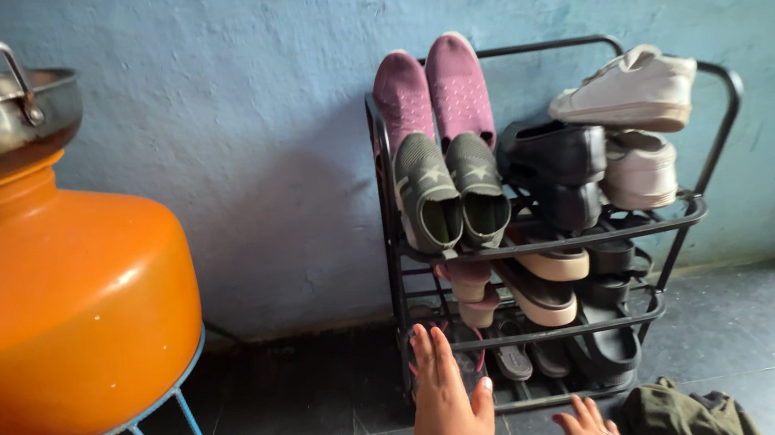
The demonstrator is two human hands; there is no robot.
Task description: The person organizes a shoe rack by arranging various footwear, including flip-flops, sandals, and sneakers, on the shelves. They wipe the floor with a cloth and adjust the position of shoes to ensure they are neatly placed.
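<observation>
Both hands reach toward the shoe rack [709, 203] against the blue wall. The left hand [450, 411] is up, flat and spread, empty, right before the rack's bottom shelf, where dark sandals [569, 356] lie. The right hand [588, 434], low at the near edge, is also open and holds nothing. This looks like a reach just under way; taking a pair would mean slipping fingers past the front rail. An olive cloth bundle [683, 416] lies on the floor just right of the hands. Far left stands an orange pot [46, 306] on a blue stand.
</observation>
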